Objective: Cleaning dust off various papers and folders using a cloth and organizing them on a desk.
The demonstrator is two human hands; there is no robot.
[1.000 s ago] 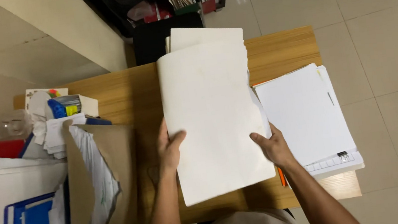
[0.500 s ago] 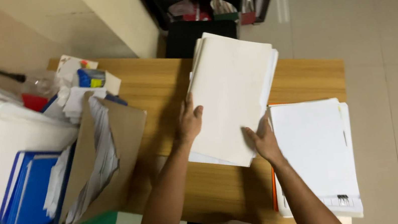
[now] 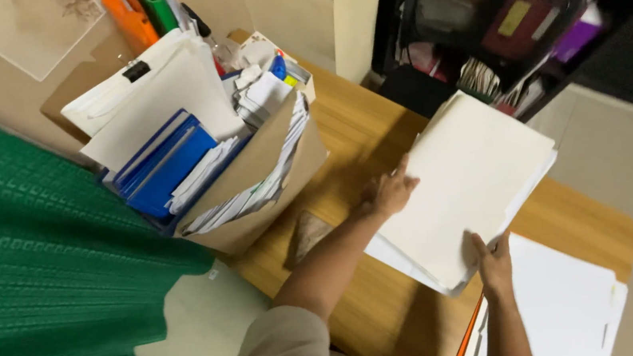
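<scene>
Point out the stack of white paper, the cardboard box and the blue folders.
stack of white paper (image 3: pixel 466 184), head view, middle of top sheet
cardboard box (image 3: pixel 268 180), head view, its side wall
blue folders (image 3: pixel 161 161), head view, blue cover

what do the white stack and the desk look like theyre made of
Stack: paper, matte off-white; thin layered sheet edges show at the lower corner. Desk: wood or wood-look laminate, light brown with grain lines, slight sheen; which one cannot be told.

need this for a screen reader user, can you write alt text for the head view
A person's left hand and right hand hold a thick stack of white paper above a wooden desk. On the desk's left, a cardboard box holds blue folders and loose papers; more white sheets lie at the right.
</scene>
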